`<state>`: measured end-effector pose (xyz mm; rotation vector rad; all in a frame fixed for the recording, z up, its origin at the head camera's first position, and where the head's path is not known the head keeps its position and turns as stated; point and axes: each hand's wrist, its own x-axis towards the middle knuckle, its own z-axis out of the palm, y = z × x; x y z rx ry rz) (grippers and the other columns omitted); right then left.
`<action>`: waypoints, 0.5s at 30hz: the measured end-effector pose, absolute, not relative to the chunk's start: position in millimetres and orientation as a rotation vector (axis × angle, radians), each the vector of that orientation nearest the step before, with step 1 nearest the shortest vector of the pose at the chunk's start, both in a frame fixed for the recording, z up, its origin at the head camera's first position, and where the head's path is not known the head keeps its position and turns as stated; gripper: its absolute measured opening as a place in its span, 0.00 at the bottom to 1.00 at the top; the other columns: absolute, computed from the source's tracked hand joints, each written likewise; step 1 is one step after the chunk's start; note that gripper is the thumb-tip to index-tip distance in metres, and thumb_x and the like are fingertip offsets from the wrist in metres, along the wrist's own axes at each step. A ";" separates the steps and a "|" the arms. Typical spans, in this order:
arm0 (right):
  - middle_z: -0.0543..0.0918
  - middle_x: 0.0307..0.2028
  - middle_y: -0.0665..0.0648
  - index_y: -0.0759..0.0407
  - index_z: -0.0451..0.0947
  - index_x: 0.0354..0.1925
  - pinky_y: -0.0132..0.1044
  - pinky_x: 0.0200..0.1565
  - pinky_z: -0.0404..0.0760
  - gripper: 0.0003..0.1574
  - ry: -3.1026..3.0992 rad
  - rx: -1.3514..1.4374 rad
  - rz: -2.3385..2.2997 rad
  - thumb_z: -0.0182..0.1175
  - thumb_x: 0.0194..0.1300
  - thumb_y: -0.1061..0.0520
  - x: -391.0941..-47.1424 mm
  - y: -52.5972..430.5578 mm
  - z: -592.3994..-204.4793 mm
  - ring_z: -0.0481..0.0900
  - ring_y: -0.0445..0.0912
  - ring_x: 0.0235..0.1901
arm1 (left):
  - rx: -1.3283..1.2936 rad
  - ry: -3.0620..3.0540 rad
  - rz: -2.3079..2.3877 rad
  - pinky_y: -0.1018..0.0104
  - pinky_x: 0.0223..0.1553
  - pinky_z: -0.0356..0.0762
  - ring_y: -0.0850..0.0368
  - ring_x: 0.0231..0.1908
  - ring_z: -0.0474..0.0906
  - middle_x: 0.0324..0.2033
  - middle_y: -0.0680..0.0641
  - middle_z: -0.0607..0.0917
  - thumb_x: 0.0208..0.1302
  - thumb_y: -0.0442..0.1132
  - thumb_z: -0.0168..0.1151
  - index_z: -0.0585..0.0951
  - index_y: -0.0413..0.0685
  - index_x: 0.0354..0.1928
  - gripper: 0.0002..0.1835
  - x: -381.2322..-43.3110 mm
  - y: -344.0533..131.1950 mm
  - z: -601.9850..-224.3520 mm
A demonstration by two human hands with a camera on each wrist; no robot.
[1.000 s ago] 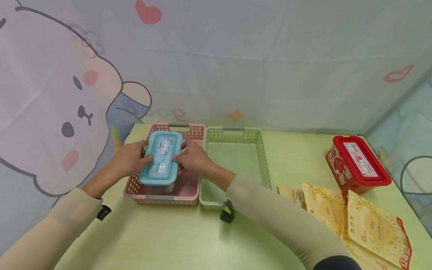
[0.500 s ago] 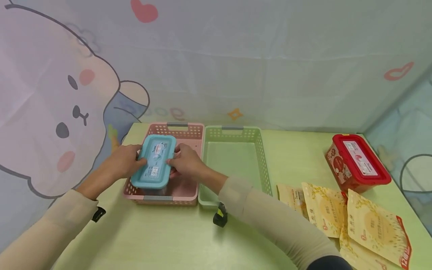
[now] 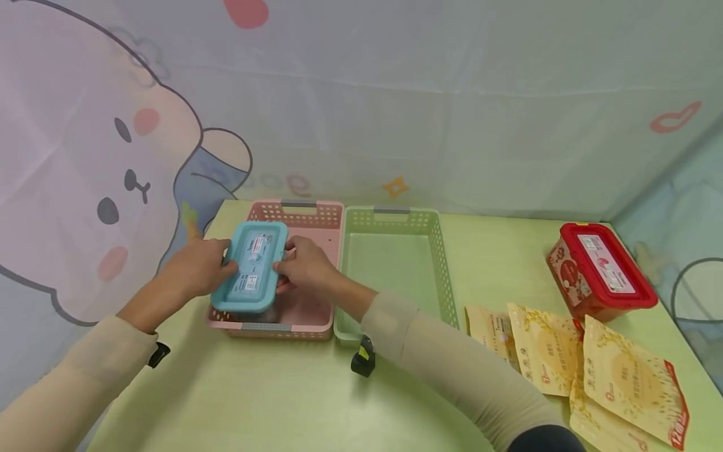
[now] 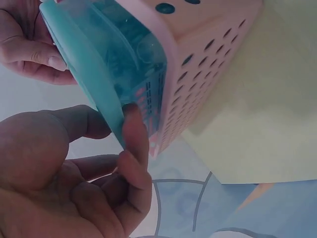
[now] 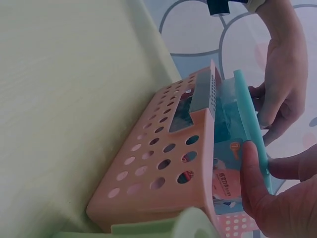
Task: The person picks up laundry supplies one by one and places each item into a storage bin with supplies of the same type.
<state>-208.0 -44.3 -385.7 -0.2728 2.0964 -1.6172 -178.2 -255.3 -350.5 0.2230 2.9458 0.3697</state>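
A clear plastic box with a turquoise lid [image 3: 250, 267] sits partly down inside the pink basket [image 3: 309, 311], toward its left side. My left hand [image 3: 204, 267] pinches the left edge of the lid between thumb and fingers. On the opposite edge, my right hand [image 3: 307, 265] grips the lid the same way. The left wrist view shows the see-through side of the box [image 4: 141, 69] below the lid, inside the basket wall. Printed labels on the box [image 5: 229, 173] show in the right wrist view. The box's underside is hidden by the basket.
A green basket [image 3: 392, 267] stands against the pink one's right side. Farther right is a red-lidded box [image 3: 607, 267], with several yellow pouches [image 3: 627, 383] lying in front of it. A patterned cloth [image 3: 486, 113] hangs behind the table.
Both hands have carried the turquoise-lidded box left and slightly down within the pink basket. The grip on the lid stays the same.
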 end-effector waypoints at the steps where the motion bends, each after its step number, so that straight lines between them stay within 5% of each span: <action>1: 0.85 0.31 0.61 0.70 0.67 0.70 0.46 0.36 0.90 0.29 2.100 -0.272 -1.613 0.63 0.76 0.65 -207.1 -44.8 -385.7 0.90 0.66 0.35 | 0.222 2.941 0.371 0.60 0.24 0.68 0.53 0.20 0.72 0.21 0.45 0.72 0.74 0.37 0.56 0.75 0.33 0.41 0.11 -177.7 -255.7 -350.9; 7: 0.84 0.34 0.60 0.69 0.67 0.71 0.40 0.30 0.88 0.31 2.100 -0.252 -1.621 0.64 0.76 0.65 -204.3 -47.9 -386.7 0.91 0.63 0.34 | 0.250 2.943 0.390 0.61 0.24 0.66 0.54 0.20 0.70 0.20 0.47 0.70 0.73 0.37 0.56 0.73 0.37 0.36 0.09 -175.2 -258.9 -353.2; 15: 0.84 0.33 0.60 0.69 0.67 0.71 0.53 0.42 0.89 0.31 2.113 -0.248 -1.623 0.64 0.75 0.65 -203.8 -51.5 -389.6 0.91 0.60 0.31 | 0.257 2.948 0.388 0.61 0.24 0.66 0.54 0.19 0.70 0.20 0.47 0.70 0.73 0.37 0.56 0.72 0.39 0.33 0.10 -173.6 -262.9 -355.9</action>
